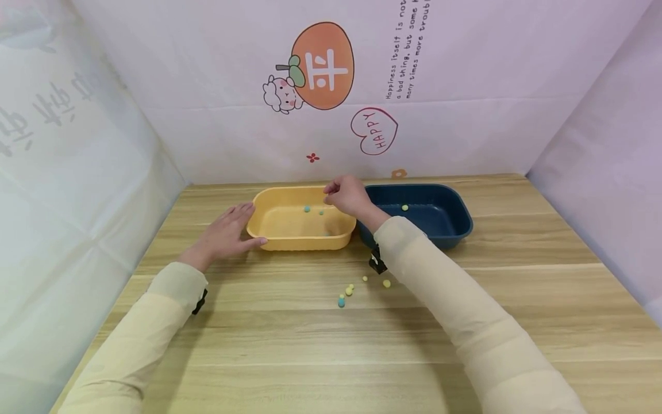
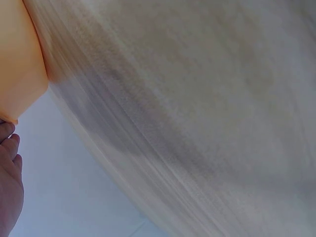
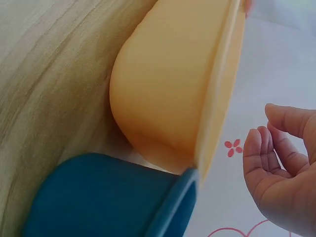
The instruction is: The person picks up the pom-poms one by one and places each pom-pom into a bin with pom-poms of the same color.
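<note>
My left hand [image 1: 227, 233] rests against the left end of a yellow plastic tub [image 1: 305, 244], fingers at its rim and thumb along the front edge. In the left wrist view, fingertips [image 2: 7, 131] touch the tub's corner. Above the tub's right end hovers my right hand [image 1: 349, 195]. Its fingers are loosely curved in the right wrist view, with a gap between thumb and fingertips and nothing seen in it. Inside the yellow tub lie small blue balls [image 1: 307, 209]. A dark blue tub [image 1: 455, 237] stands right beside it, holding a small yellow ball [image 1: 405, 207].
In front of the tubs, several small yellow balls [image 1: 387, 283] and a blue ball [image 1: 341, 302] lie on the wooden table [image 1: 289, 351]. Behind the tubs rises a printed white cloth [image 1: 227, 138], with more cloth at both sides.
</note>
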